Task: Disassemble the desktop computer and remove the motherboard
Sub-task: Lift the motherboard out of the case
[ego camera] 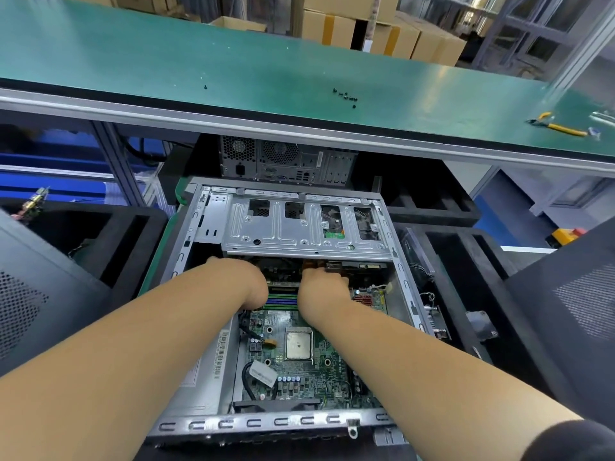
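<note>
With the computer case (186,257) lying open below the green counter (233,61), I have both hands deep under the metal drive cage (299,234), my left hand (248,277) and right hand (324,282) at the motherboard's (299,371) far edge. Fingers hidden, so I cannot tell either grip. I judge I'm freeing cables; next needs careful pulling. The barcode sticker (221,354) is unreadable.

Ahead of me: long green-topped workbench with aluminium edge (299,66) | beyond it: stacked brown cardboard boxes (382,31) | right of boxes: grey metal frame racking (519,31) | under it: blue panels (50,161)
</note>
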`<state>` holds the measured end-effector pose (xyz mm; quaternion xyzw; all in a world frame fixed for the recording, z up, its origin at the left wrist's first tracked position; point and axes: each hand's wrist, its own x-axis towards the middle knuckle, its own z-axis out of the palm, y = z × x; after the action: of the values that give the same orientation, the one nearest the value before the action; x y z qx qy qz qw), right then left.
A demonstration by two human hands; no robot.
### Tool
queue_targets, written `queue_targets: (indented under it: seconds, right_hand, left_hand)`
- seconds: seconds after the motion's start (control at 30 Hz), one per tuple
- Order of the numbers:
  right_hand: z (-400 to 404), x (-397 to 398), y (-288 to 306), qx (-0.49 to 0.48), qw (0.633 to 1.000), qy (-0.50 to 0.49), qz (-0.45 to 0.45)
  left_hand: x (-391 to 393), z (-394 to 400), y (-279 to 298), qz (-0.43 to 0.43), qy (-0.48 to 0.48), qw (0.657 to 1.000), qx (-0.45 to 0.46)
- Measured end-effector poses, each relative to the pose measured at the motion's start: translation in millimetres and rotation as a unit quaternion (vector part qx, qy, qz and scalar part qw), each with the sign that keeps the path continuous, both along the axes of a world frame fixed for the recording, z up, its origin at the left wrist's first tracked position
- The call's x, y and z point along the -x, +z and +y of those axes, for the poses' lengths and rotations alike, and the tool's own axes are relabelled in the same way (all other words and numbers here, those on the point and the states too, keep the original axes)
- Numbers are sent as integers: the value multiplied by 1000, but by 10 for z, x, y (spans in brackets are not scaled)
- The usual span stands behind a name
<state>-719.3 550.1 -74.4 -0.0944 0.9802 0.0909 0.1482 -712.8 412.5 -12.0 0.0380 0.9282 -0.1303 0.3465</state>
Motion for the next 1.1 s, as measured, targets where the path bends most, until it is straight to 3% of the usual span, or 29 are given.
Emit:
queue_targets:
  seconds: [0.2, 0.4, 0.77, 1.1]
  right_hand:
    - [7, -61, -55, 19, 999, 14, 41]
    - [32, -48, -75, 16, 999, 9, 41]
    - [91, -27, -78, 24, 999, 28, 35]
    - [30, 92, -76, 33, 999, 11, -23]
  left_hand:
    - [93, 33, -39, 1, -5, 999, -40]
    - [81, 15, -31, -38, -35, 998, 29]
    - [54, 28, 16, -153, -123, 978, 77]
    - [49, -8, 55, -126, -65, 990, 16]
